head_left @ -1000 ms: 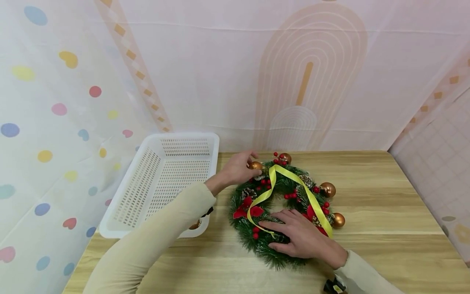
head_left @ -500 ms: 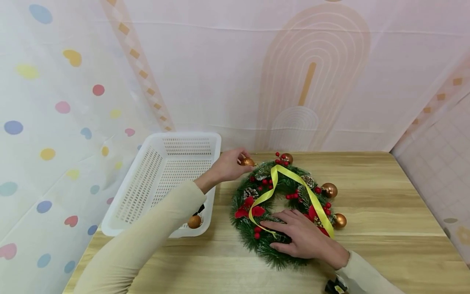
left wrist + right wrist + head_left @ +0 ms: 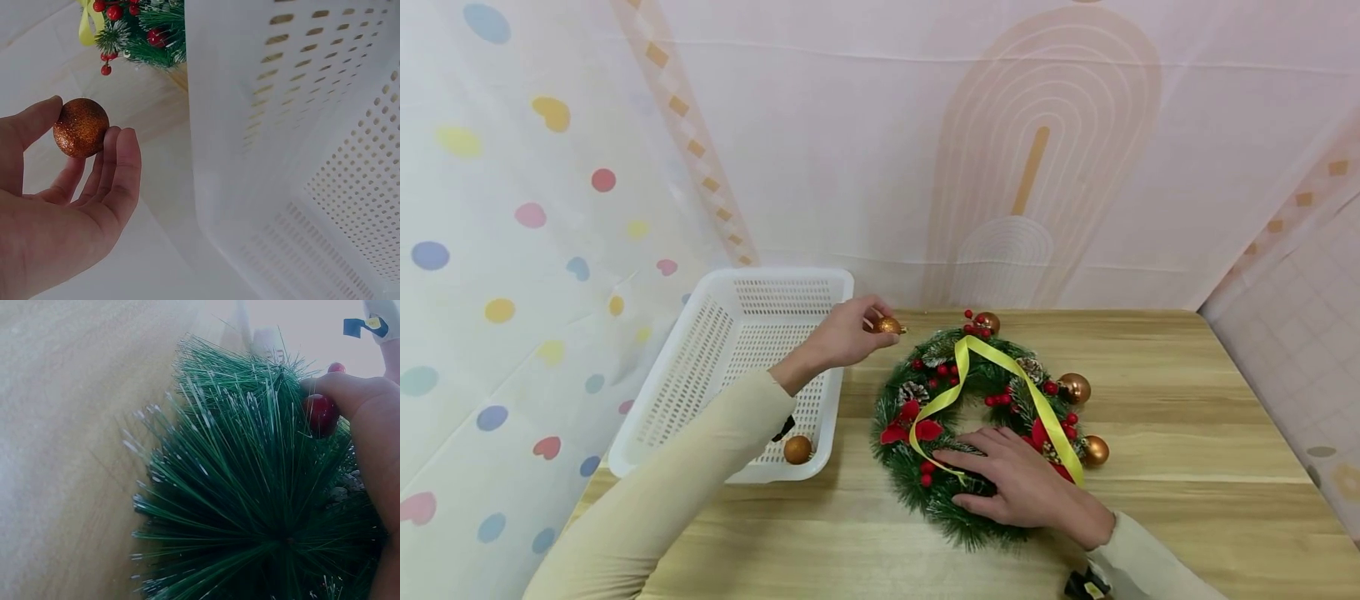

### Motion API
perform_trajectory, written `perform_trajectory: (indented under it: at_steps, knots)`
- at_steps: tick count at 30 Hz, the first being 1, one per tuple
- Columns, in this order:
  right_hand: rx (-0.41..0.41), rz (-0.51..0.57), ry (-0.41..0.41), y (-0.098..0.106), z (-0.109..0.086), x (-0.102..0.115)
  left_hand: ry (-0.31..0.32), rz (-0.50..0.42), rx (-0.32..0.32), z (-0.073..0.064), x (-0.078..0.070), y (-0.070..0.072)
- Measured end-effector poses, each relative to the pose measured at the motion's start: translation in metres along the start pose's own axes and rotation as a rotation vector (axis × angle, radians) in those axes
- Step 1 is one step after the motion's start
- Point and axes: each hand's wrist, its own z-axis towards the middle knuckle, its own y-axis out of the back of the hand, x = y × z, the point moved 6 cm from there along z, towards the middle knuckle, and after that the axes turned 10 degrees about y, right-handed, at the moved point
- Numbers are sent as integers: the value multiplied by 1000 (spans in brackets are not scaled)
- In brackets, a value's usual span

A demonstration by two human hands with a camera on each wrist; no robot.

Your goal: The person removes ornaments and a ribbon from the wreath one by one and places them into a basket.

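Note:
My left hand (image 3: 842, 337) pinches a copper glitter bauble (image 3: 887, 326) between thumb and fingers, just past the basket's right rim. In the left wrist view the bauble (image 3: 81, 128) shows whole, with a rough sparkly surface. A green Christmas wreath (image 3: 898, 479) lies on the table, set with red berries, pinecones, red flowers and a yellow ribbon (image 3: 1000, 360). My right hand (image 3: 1018, 483) rests on the wreath's near side with its fingers spread. Up close in the right wrist view, its thumb lies beside a red berry (image 3: 321, 416) among the needles.
A white perforated basket (image 3: 838, 383) stands on the left of the wooden table (image 3: 1210, 433), with another copper bauble (image 3: 797, 450) in its near right corner. More copper baubles (image 3: 1074, 388) sit along the wreath's right and far edges. Patterned cloth (image 3: 865, 150) hangs behind.
My left hand has drawn the bauble away from the wreath's upper left, leftward toward the basket. The bauble in the basket has come into fuller view. My right hand stays on the wreath.

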Motion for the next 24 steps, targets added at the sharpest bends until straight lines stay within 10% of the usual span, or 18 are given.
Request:
perform_trajectory:
  at_steps: [24]
  knots:
    - [8,4,-12,0,-1,-1,-1,-65,-33,-25,19,27]
